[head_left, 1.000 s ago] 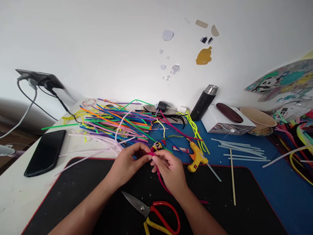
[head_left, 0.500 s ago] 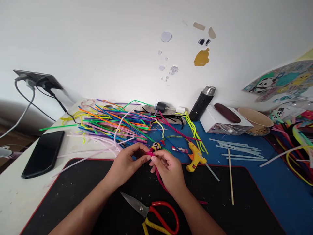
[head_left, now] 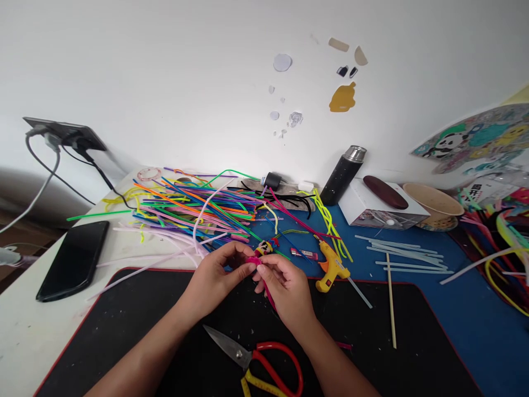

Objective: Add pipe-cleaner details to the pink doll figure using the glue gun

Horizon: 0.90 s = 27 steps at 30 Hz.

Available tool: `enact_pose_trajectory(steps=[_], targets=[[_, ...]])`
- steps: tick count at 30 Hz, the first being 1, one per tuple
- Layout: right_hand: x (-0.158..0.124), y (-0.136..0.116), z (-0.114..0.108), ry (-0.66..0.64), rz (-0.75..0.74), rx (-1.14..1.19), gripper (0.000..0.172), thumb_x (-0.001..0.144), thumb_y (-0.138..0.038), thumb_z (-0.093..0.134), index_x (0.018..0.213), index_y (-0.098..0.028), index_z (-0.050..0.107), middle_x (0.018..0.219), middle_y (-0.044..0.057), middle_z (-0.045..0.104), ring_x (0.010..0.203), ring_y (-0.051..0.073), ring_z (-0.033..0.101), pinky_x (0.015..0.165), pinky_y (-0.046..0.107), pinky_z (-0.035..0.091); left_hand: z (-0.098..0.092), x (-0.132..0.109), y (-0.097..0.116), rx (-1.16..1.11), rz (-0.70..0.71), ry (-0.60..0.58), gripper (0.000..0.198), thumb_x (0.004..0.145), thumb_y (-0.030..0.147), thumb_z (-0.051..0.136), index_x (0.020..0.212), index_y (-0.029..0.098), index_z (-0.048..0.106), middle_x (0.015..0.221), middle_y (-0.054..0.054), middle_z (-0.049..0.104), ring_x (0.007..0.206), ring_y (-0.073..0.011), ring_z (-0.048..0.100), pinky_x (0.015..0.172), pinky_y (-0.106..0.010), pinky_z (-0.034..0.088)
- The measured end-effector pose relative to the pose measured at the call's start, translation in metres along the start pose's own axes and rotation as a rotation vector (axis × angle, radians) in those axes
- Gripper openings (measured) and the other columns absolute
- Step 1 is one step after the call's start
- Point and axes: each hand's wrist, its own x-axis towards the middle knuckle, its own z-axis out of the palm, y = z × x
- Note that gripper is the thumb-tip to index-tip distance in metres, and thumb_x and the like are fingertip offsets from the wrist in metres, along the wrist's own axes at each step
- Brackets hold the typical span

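Note:
Both hands meet above the black mat (head_left: 136, 320), pinching a magenta pipe cleaner (head_left: 253, 260). My left hand (head_left: 219, 275) is closed, with thumb and fingertips on its bunched end. My right hand (head_left: 287, 284) is closed on the same pipe cleaner just to the right, and a length of it hangs down beside that palm. Just behind the fingertips lies a small multicoloured figure (head_left: 265, 247), partly hidden. Scissors (head_left: 243, 355) with red and yellow handles rest on the mat below the hands, blades apart.
Many coloured pipe cleaners (head_left: 198, 207) lie heaped at the back left. A yellow glue gun (head_left: 330, 267), clear glue sticks (head_left: 405, 255) and a wooden stick (head_left: 390, 309) are to the right. A phone (head_left: 72, 262) lies left; a black flask (head_left: 345, 175) stands by the wall.
The hands stay in almost the same place. The magenta pipe cleaner's hanging length shows less below my right hand, and its bunched part looks slightly more curved. The view has shifted a little.

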Motion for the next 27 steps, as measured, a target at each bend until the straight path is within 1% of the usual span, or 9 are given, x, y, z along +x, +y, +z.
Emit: enact_pose_trajectory(steps=[3,5,8,15,21,27], targets=[[-0.0003,-0.0007,0.0002,0.001,0.0,-0.001,0.022,0.096,-0.041,0.068,0.099,-0.019,0.072,0.076,0.003,0.075,0.055,0.015,0.07,0.048,0.022,0.051,-0.0003,0.0004,-0.0013,-0.008,0.001,0.006,0.025,0.09,0.041,0.072,0.103,0.02,0.071,0.096,-0.005,0.074,0.089,-0.0215,0.069,0.082,-0.033,0.054],[-0.0005,-0.0016,0.0006,0.001,-0.002,0.0,0.022,0.096,-0.041,0.068,0.099,-0.019,0.072,0.076,0.003,0.075,0.055,0.015,0.07,0.048,0.023,0.052,-0.0001,0.0008,-0.0015,-0.019,0.006,-0.003,0.023,0.09,0.041,0.073,0.101,0.02,0.072,0.096,-0.005,0.075,0.09,-0.0217,0.069,0.083,-0.033,0.054],[-0.0007,-0.0023,0.001,0.001,-0.003,0.0,0.023,0.096,-0.042,0.068,0.099,-0.019,0.072,0.076,0.003,0.075,0.055,0.015,0.07,0.049,0.024,0.053,0.0004,0.0013,-0.0011,-0.051,0.013,-0.014,0.022,0.09,0.041,0.073,0.096,0.02,0.072,0.093,-0.005,0.075,0.087,-0.0211,0.068,0.081,-0.033,0.055],[-0.0002,-0.0022,0.0016,-0.011,0.006,0.006,0.021,0.096,-0.04,0.067,0.099,-0.019,0.072,0.077,0.003,0.075,0.056,0.015,0.07,0.048,0.023,0.053,0.0014,-0.0007,-0.0036,-0.154,0.002,-0.047,0.021,0.092,0.041,0.073,0.095,0.021,0.07,0.088,-0.003,0.073,0.082,-0.0198,0.069,0.079,-0.032,0.055],[-0.0004,0.0013,0.0041,-0.034,0.006,0.017,0.021,0.095,-0.038,0.067,0.104,-0.019,0.071,0.077,0.003,0.074,0.057,0.015,0.07,0.049,0.024,0.054,0.002,0.0005,-0.0056,-0.173,-0.021,0.026,0.026,0.088,0.044,0.077,0.093,0.019,0.07,0.087,-0.004,0.072,0.08,-0.0199,0.067,0.076,-0.032,0.055],[-0.0011,0.0039,0.0043,-0.058,0.037,-0.024,0.024,0.096,-0.04,0.066,0.108,-0.019,0.071,0.078,0.003,0.075,0.056,0.015,0.07,0.049,0.023,0.053,0.0012,0.0008,-0.004,-0.141,-0.025,0.078,0.024,0.087,0.041,0.077,0.092,0.019,0.069,0.086,-0.003,0.071,0.08,-0.0192,0.066,0.075,-0.031,0.054]])
